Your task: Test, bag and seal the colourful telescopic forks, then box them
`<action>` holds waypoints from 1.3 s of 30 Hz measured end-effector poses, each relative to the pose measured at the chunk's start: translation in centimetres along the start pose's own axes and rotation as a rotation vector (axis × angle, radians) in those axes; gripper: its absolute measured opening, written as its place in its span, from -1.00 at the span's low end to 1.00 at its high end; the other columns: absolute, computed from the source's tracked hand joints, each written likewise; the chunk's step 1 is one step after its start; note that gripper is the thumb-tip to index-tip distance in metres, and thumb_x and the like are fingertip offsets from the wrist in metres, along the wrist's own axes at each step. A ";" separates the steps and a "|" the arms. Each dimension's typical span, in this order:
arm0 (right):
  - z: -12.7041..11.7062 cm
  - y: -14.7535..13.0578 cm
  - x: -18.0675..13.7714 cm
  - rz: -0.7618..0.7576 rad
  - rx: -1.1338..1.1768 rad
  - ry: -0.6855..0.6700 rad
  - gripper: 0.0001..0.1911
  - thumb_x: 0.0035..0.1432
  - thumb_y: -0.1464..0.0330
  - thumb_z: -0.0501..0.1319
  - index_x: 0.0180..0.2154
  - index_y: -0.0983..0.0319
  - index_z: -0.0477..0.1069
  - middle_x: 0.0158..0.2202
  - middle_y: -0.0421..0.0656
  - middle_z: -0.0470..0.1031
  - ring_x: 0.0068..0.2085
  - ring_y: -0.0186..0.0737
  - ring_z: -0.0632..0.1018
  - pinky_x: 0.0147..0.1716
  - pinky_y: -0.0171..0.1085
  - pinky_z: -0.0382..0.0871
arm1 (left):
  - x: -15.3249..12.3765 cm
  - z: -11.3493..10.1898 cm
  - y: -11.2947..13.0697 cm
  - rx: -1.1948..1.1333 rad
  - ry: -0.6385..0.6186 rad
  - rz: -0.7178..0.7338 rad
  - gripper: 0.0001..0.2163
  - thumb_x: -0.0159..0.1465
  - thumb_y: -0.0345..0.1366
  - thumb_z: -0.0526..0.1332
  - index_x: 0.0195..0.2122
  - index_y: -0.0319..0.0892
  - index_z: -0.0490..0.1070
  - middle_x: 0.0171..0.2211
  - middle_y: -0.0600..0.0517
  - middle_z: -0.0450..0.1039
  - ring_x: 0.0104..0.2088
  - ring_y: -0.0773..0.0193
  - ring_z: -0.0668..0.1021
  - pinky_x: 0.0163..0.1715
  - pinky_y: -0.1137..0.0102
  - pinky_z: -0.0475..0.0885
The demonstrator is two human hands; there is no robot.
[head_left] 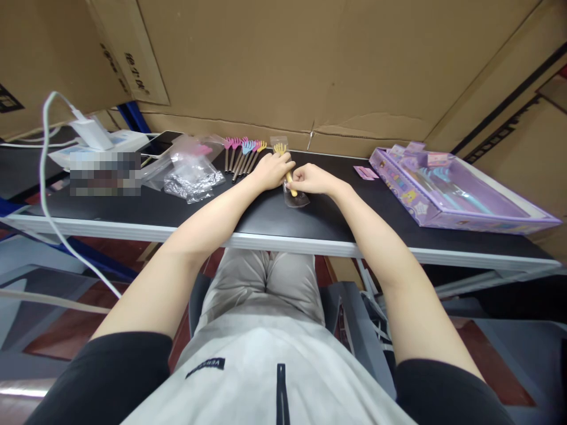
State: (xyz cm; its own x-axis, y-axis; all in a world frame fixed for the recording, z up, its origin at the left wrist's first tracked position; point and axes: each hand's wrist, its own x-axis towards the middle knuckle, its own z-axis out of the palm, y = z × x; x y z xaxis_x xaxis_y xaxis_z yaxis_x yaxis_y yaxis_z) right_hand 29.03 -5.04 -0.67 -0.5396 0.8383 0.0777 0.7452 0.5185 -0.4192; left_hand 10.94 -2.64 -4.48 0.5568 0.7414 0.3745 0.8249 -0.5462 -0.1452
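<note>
A yellow claw-headed back scratcher [290, 182] lies on the black tabletop in front of me, its head pointing away. A clear plastic sleeve [296, 200] shows around its near end and behind its head. My left hand [271, 171] is closed over the middle of the scratcher, fingers across the shaft. From the right, my right hand [312, 178] pinches at the yellow handle, thumb and fingers together; whether it also grips the sleeve is hidden. Left of my hands, several back scratchers [246, 156] with pink, blue and yellow heads lie in a row.
Crumpled clear plastic bags [192, 174] lie on the left, beside a dark phone-like slab [166, 141]. A white charger [94, 133] trails a cable over the table's front edge. On the right stand a purple display box [420, 203] and small pink cards [365, 172]. Cardboard [274, 65] walls the back.
</note>
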 end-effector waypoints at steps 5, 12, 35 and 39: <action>0.2 -0.4 -0.4 0.031 0.141 -0.066 -0.64 0.32 0.40 0.32 -0.53 0.20 0.34 -0.66 -0.30 0.35 -0.62 -0.41 0.31 -0.50 -0.33 0.14 | -0.4 -0.8 0.5 -0.007 -0.091 -0.020 -0.62 0.51 -0.35 0.16 0.29 -0.22 0.53 0.31 -0.28 0.47 0.13 -0.11 0.68 -0.04 0.19 0.51; 0.1 -0.4 -0.5 0.040 0.263 -0.097 -0.60 0.38 0.46 0.33 -0.54 0.22 0.37 -0.70 -0.31 0.36 -0.69 -0.47 0.29 -0.59 -0.39 0.12 | -0.2 -0.3 0.2 -0.098 -0.120 -0.014 -0.56 0.50 -0.33 0.16 0.37 -0.15 0.47 0.36 -0.19 0.45 0.26 -0.07 0.65 0.13 0.24 0.55; 0.6 6.5 2.4 0.104 -0.198 0.225 -0.38 0.46 0.27 0.22 0.44 0.38 0.40 0.49 0.22 0.39 0.49 0.18 0.44 0.50 0.09 0.28 | -0.1 1.1 -3.9 -0.171 -0.302 -0.282 -0.43 0.45 -0.38 0.03 0.46 -0.24 0.43 0.48 -0.20 0.42 0.46 0.02 0.48 0.47 0.26 0.33; 0.5 8.2 2.6 0.302 -0.234 0.188 -0.21 0.54 0.20 0.10 0.60 0.46 0.10 0.67 0.22 -0.04 0.67 0.19 0.06 0.62 0.19 -0.02 | -0.2 1.1 -4.2 -0.163 -0.320 -0.263 -0.42 0.49 -0.36 -0.02 0.50 -0.23 0.38 0.51 -0.17 0.39 0.49 0.07 0.45 0.50 0.28 0.29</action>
State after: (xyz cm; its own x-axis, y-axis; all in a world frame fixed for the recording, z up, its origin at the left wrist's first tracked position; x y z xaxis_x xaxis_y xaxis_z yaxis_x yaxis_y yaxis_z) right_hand 33.59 1.30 -4.35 -0.2184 0.9634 0.1552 0.9394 0.2506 -0.2338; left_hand 7.49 -0.04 -4.94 0.3535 0.9326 0.0729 0.9307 -0.3584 0.0725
